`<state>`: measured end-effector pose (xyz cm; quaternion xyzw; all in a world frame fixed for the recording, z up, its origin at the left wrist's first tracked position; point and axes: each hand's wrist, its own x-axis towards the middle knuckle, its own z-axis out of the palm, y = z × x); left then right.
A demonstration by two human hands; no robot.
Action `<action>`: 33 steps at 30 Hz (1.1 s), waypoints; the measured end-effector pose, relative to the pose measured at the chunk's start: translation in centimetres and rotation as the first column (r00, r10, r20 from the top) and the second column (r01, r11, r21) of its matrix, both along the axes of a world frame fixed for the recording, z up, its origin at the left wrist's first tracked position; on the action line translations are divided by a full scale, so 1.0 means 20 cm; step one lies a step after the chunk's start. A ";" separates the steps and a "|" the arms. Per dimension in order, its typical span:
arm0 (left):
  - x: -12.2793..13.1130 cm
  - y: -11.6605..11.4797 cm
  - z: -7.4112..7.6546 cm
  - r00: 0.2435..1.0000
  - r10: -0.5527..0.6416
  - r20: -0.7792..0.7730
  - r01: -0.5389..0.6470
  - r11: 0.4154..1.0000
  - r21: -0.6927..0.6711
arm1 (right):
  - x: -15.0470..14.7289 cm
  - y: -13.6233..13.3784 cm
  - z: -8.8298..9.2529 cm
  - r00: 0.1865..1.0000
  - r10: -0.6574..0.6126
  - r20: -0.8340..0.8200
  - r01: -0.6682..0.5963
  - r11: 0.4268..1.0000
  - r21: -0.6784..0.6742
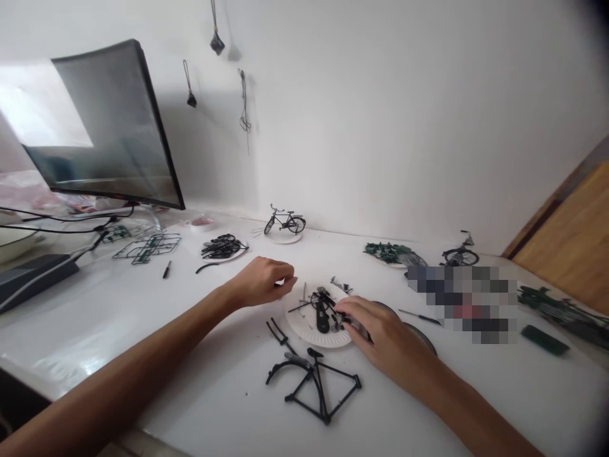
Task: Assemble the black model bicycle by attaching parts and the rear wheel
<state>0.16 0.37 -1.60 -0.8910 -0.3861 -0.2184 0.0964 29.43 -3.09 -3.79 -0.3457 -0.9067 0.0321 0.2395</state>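
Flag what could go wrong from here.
The right hand is in among the small black parts on the shallow paper plate, so a knock could scatter them across the white table. The thin black model bicycle frame lies just below the plate, near the right wrist, and a careless move might hit or bend it.

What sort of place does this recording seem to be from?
Probably a home hobby desk used for model building: a computer monitor stands on a white desk, with a finished miniature bicycle, a green plastic parts sprue and a paper plate of small parts.
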 end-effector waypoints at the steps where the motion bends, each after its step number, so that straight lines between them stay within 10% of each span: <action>1: 0.00 0.00 0.00 1.000 0.021 0.005 -0.021 1.000 0.017 | 0.00 0.00 0.00 1.000 -0.007 -0.005 0.007 1.000 -0.011; 33: -0.10 0.03 0.01 0.995 0.072 -0.064 -0.082 0.983 -0.166 | 0.03 0.01 0.05 0.992 -0.043 -0.118 0.021 0.982 -0.190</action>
